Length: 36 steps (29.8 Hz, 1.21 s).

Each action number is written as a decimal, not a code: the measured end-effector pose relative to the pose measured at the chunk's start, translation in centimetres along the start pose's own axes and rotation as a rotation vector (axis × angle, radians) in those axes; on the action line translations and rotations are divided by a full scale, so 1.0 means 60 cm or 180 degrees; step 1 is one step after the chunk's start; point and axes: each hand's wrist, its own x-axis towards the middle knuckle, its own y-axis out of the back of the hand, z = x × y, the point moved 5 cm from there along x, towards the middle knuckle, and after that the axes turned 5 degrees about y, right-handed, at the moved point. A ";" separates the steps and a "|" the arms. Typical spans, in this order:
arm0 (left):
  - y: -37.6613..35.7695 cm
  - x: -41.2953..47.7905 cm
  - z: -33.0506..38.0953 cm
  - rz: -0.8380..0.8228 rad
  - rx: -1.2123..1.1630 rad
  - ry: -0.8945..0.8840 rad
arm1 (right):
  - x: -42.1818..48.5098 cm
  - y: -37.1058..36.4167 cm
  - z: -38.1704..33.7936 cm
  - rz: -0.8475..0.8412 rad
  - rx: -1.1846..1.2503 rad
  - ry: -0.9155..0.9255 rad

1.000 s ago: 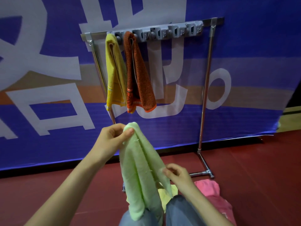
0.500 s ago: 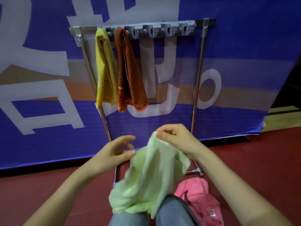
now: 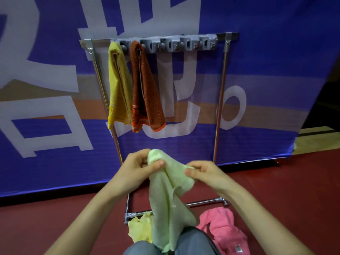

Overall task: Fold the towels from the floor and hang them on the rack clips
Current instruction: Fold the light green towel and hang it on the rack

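Note:
I hold a light green towel (image 3: 169, 199) in front of me, below the rack. My left hand (image 3: 136, 168) pinches its top fold between thumb and fingers. My right hand (image 3: 204, 172) pinches an edge a little lower to the right. The rest of the towel hangs down over my knee. The metal rack (image 3: 219, 107) stands ahead with a grey strip of clips (image 3: 184, 45) on its top bar. A yellow towel (image 3: 117, 85) and a rust-orange towel (image 3: 145, 87) hang from the leftmost clips. Several clips to the right hold nothing.
A pale yellow towel (image 3: 140, 230) and a pink towel (image 3: 224, 230) lie on the red floor (image 3: 285, 190) by the rack's base bar (image 3: 204, 202). A blue banner (image 3: 266, 70) with white characters hangs behind the rack. My knees in grey trousers (image 3: 193, 243) show at the bottom.
My left hand has taken hold of the green towel's top fold. My right hand has let that top go, dropped lower and now pinches a side edge. The view has moved closer to the rack.

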 end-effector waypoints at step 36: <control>0.027 0.004 0.039 0.0326 0.0163 -0.0065 | -0.013 -0.040 0.136 0.0020 0.0103 -0.0268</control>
